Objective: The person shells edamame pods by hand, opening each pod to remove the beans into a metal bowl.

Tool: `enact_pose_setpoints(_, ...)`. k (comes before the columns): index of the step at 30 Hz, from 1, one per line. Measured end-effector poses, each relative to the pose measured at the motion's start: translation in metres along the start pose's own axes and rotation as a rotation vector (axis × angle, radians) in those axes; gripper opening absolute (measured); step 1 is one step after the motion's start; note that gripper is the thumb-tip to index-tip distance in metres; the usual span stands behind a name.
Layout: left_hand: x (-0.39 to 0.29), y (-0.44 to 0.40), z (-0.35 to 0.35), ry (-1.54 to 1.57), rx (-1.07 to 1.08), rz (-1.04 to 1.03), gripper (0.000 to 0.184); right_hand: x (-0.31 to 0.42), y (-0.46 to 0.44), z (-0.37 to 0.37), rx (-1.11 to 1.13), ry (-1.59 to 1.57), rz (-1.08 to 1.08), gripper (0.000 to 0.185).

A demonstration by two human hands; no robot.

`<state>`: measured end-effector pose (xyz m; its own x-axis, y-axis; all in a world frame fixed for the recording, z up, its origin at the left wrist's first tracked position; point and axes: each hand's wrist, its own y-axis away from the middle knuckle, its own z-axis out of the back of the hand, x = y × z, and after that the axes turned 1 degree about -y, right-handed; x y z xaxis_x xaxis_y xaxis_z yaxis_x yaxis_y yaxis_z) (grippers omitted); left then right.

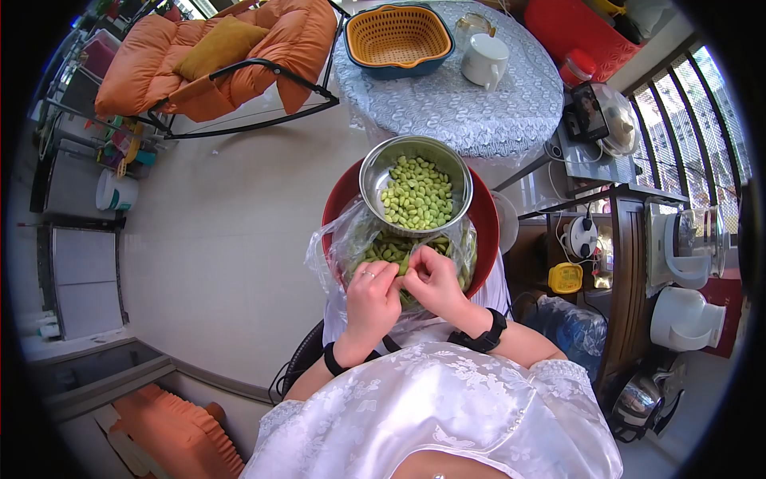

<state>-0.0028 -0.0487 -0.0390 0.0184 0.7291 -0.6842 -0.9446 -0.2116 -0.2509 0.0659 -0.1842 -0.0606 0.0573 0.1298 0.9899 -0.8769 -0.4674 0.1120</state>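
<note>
A metal bowl (369, 185) holding shelled green beans (419, 191) rests at the far side of a red basin (490, 239). In the basin, a clear plastic bag (343, 233) contains green pods (383, 249). Above the bag, my left hand (373, 294), with a ring on it, and my right hand (435, 281) meet at the fingertips. Both pinch one green pod (404, 265) between them, partly covered by the fingers. The near part of the bag is hidden under my hands.
A round table (415, 104) beyond the basin bears an orange colander (399, 36) and a white mug (485, 61). An orange cushioned chair (279, 32) stands at the upper left. Shelving (630, 279) with a white kettle (686, 319) is on the right.
</note>
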Motion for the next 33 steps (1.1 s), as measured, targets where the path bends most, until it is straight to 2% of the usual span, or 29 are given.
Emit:
enact_pose_setpoints(9, -0.001, -0.005, -0.005, 0.011, 0.009, 0.033, 0.014, -0.01, -0.003, -0.004, -0.071, 0.002, -0.02, 0.013)
enact_pose_setpoints(16, 0.001, -0.007, -0.005, 0.002, 0.031, 0.09, 0.016, -0.015, -0.004, -0.006, -0.057, -0.103, -0.093, 0.013)
enact_pose_setpoints(22, 0.012, -0.002, -0.009, 0.163, 0.059, 0.191, 0.021, -0.018, -0.005, -0.001, -0.005, -0.076, -0.118, 0.01)
enact_pose_setpoints(24, 0.013, -0.003, -0.008, 0.23, 0.152, 0.294, 0.022, -0.019, -0.005, 0.0, 0.017, -0.062, -0.123, 0.007)
enact_pose_setpoints(33, 0.023, 0.004, -0.017, 0.294, 0.105, 0.268, 0.021, -0.012, -0.005, 0.001, -0.003, 0.015, -0.079, 0.011)
